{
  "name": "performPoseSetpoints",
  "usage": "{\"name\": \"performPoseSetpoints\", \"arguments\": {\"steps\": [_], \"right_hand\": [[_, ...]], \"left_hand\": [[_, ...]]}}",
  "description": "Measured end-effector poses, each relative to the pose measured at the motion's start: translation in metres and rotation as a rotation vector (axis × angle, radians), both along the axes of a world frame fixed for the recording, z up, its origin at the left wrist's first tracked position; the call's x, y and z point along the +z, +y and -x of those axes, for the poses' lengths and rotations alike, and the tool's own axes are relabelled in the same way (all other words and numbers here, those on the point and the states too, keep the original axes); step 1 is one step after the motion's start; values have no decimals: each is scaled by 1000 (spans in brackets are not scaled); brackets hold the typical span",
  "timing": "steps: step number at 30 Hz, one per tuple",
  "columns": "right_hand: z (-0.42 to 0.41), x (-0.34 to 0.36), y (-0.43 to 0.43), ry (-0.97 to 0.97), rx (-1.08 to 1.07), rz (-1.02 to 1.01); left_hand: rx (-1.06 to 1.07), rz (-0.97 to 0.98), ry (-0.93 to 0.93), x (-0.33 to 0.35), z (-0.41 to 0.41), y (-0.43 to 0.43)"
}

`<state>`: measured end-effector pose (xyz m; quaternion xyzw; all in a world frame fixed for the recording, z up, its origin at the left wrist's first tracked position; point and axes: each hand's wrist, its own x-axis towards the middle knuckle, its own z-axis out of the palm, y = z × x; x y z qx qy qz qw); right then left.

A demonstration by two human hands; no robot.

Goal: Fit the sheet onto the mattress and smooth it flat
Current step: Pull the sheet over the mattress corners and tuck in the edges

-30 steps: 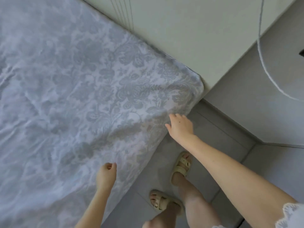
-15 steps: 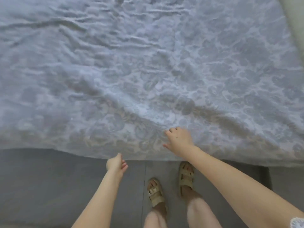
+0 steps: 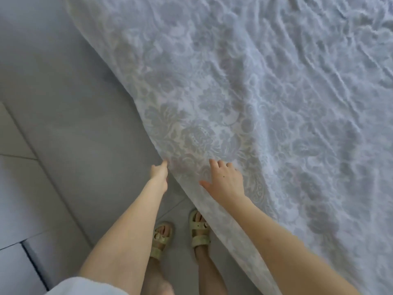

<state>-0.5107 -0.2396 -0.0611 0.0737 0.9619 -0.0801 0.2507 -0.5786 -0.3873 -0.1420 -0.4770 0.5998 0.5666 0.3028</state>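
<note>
The patterned sheet [image 3: 276, 103] is lying rumpled over the mattress and hanging down its near side toward the floor [image 3: 74, 124]. The right hand [image 3: 225, 182] is pressing there, fingers spread, probably flattening it. The left hand [image 3: 159, 173] is touching the hanging edge, though I cannot tell whether it is pinching.

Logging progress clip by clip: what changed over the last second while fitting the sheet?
The left hand, hanging free before, has reached the hanging edge of the pale blue-grey floral-patterned sheet and touches it; a grip is unclear. The right hand stays spread on the sheet's side, the top still wrinkled.
</note>
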Motion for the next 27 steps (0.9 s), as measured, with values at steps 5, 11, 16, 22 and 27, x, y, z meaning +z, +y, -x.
{"name": "performPoseSetpoints", "arguments": {"steps": [5, 11, 16, 22, 27], "right_hand": [[20, -30, 3, 5, 96, -71], [23, -42, 5, 29, 159, -137], [33, -26, 2, -73, 37, -32], [49, 5, -12, -201, -74, 114], [73, 26, -12, -186, -21, 77]], "left_hand": [[114, -170, 31, -44, 17, -8], [65, 12, 220, -44, 8, -11], [45, 235, 302, 6, -16, -44], [-130, 289, 430, 102, -14, -39], [-214, 249, 387, 119, 1, -52]]}}
